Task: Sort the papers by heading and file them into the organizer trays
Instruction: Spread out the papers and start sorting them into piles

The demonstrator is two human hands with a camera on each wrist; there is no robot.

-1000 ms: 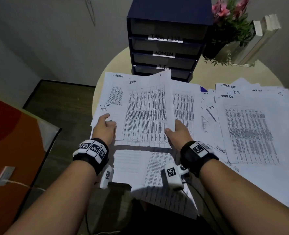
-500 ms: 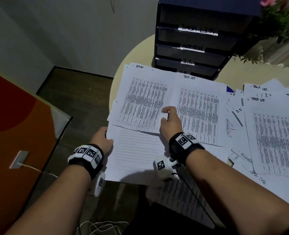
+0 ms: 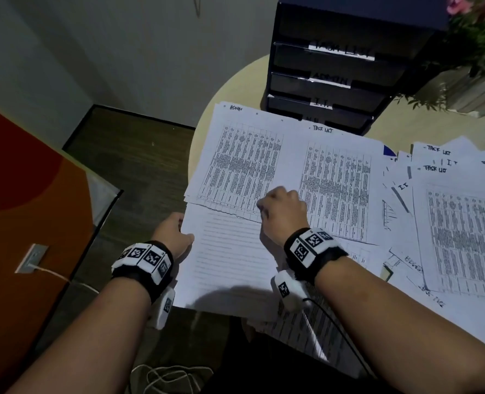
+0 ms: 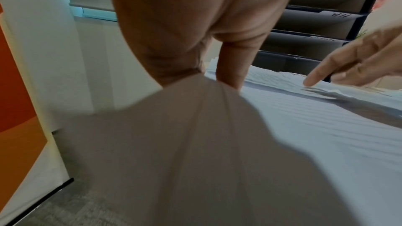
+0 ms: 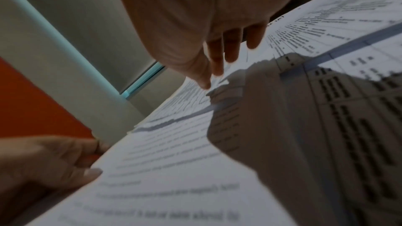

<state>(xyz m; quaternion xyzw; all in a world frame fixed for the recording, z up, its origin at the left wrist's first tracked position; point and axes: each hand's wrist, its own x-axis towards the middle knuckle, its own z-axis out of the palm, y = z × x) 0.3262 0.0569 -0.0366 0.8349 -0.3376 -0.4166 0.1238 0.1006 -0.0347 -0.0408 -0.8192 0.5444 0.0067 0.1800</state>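
My left hand [image 3: 185, 236] grips the left edge of a lined text sheet [image 3: 230, 257] that overhangs the table's near edge. The left wrist view shows its thumb and finger pinching that sheet [image 4: 304, 135]. My right hand [image 3: 267, 206] rests its fingertips [image 5: 217, 68] on the lower edge of a stack headed ADMIN [image 3: 244, 166], without a clear grip. A sheet headed TASK LIST [image 3: 338, 180] lies beside that stack. The dark organizer [image 3: 349, 66] stands behind, its trays labelled TASK LIST, ADMIN and I.T.
Several more sheets [image 3: 457, 223], headed TASK LIST and I.T., are spread over the right of the round table [image 3: 235, 89]. A potted plant [image 3: 474, 38] stands right of the organizer. Left of the table are dark floor [image 3: 127, 155] and an orange panel [image 3: 22, 194].
My left hand drew back from the ADMIN stack and took the text sheet's left edge. My right hand shifted to the stack's lower edge. The lifted ADMIN sheet now lies flat.
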